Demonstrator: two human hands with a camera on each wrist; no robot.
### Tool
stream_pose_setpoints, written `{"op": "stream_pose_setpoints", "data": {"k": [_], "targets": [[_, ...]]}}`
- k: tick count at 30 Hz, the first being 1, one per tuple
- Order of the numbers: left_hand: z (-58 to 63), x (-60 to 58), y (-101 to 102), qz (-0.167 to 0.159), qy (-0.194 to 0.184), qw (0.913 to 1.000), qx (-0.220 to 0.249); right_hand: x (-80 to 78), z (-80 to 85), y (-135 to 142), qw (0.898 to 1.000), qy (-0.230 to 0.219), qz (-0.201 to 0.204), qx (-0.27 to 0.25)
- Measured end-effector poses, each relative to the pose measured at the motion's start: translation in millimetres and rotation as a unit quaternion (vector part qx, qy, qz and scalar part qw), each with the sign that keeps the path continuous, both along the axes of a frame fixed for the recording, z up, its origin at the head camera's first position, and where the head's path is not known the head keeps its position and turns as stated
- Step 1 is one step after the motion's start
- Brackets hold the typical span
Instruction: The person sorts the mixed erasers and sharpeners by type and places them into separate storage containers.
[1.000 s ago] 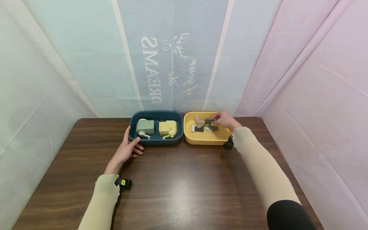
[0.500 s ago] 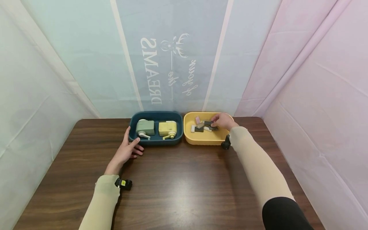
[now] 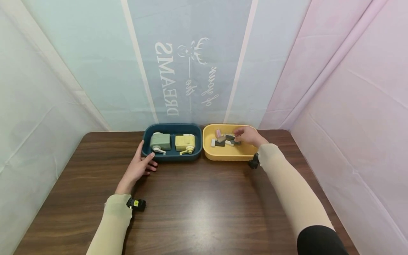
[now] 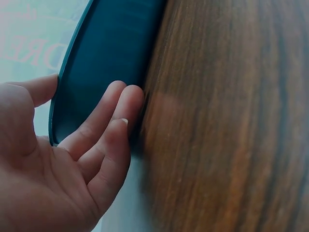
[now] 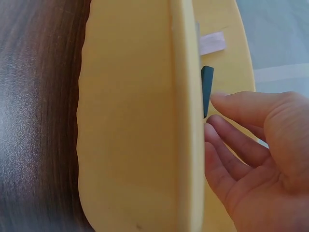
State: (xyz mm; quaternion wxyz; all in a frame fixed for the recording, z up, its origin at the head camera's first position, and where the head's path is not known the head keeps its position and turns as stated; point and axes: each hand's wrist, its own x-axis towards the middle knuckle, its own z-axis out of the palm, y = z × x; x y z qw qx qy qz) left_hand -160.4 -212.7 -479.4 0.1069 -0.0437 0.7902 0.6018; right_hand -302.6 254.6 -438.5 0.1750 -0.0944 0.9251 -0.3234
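At the left front corner of the navy bin (image 3: pixel 173 156), my left hand (image 3: pixel 137 168) rests with spread fingers against its outside wall. In the left wrist view, fingertips of that hand (image 4: pixel 63 164) lie along the dark wall. Inside the bin sit a green crank pencil sharpener (image 3: pixel 160 141) and a yellow crank pencil sharpener (image 3: pixel 185 142). My right hand (image 3: pixel 250 135) reaches into the yellow bin (image 3: pixel 227 157), its fingers loosely bent above small eraser-like blocks. A dark block (image 5: pixel 207 92) lies right by the thumb of my right hand (image 5: pixel 270 159), with the fingers apart below it.
Several small blocks lie in the yellow bin, among them a pink one (image 3: pixel 218 133), a white one (image 3: pixel 213 142) and a black one (image 3: pixel 220 143). Both bins stand side by side at the back of the wooden table (image 3: pixel 197 202), against a printed cloth (image 3: pixel 191 102).
My right hand has shifted slightly left over the blocks. The dark block that was at its fingertips a second ago now lies lower among the others. My left hand stays in place.
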Motion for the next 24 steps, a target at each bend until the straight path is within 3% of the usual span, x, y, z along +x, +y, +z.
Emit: {"op": "stream_pose_setpoints", "data": {"k": [5,7,13,24], "targets": [[2.9,0.0,-0.8,0.018,0.009,0.9996,-0.021,9.4,4.5,1.7,1.0,0.017,0.013,-0.023],[-2.2,-1.7,-1.9,0.026,0.024,0.9988,-0.035,13.3,6.3,2.0,0.999,0.025,0.021,-0.037],[-1.0,-0.2,0.0,0.033,0.059,0.9959,-0.061,24.0,11.7,3.7,0.996,0.045,0.033,-0.067],[12.3,10.5,-6.3,0.054,0.106,0.9876,-0.102,60.1,23.0,2.4,0.99,0.091,0.043,-0.103]]}}
